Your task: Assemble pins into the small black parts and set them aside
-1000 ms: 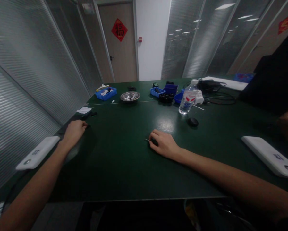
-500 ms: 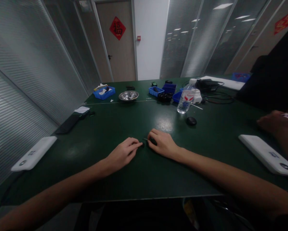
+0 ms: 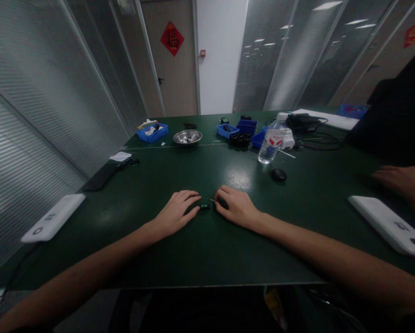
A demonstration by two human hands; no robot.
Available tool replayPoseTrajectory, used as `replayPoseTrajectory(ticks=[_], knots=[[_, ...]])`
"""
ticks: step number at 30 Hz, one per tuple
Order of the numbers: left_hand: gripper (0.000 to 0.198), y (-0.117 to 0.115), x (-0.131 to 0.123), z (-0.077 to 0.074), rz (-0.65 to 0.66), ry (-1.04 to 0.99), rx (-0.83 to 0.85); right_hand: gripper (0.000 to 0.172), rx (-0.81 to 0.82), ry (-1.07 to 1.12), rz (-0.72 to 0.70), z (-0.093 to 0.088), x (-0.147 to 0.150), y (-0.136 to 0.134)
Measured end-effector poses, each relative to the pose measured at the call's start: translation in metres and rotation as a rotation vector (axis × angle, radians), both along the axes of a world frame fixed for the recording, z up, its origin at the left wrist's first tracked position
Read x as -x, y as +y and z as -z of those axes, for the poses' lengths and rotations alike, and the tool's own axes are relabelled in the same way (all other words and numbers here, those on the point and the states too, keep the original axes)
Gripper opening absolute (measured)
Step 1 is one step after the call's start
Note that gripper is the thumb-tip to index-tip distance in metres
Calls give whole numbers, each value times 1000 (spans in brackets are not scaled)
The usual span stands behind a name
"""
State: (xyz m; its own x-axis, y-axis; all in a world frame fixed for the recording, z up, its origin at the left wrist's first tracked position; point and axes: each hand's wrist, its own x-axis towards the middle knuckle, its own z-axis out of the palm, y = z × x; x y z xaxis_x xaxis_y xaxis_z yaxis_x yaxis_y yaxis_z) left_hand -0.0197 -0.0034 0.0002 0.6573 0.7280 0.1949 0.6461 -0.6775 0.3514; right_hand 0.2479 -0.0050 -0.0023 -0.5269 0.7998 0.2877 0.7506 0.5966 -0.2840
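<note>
My left hand (image 3: 175,212) rests on the dark green table with its fingers apart. Just off its thumb and fingertips lies a small black piece (image 3: 204,206) with green showing on top, possibly a circuit board. My right hand (image 3: 238,206) is closed around a small screwdriver (image 3: 222,202) with a black handle, partly hidden by the fingers. Its thin metal shaft points left, just above the right end of the small piece. I cannot tell whether the tip touches anything.
A black mouse (image 3: 278,174) and a water bottle (image 3: 273,138) stand beyond my right hand. Farther back are a metal bowl (image 3: 187,137) and blue trays (image 3: 152,133). White devices lie left (image 3: 53,217) and right (image 3: 384,224). Another person's hand (image 3: 403,182) is at the right.
My left fingers have opened and drawn back from the small black piece, which now shows its green top. My right hand still grips the screwdriver. The other person's hand has shifted.
</note>
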Motion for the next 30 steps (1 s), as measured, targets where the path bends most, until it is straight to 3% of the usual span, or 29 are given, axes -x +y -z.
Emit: replayPoseTrajectory(ticks=[12,30], knots=[[35,0,1,1,7,-33,-13,6,4,96,-105,-5,0,-5],[29,-1,0,-3,92,-83,16,8,-11,73,-141,-3,-2,-7]])
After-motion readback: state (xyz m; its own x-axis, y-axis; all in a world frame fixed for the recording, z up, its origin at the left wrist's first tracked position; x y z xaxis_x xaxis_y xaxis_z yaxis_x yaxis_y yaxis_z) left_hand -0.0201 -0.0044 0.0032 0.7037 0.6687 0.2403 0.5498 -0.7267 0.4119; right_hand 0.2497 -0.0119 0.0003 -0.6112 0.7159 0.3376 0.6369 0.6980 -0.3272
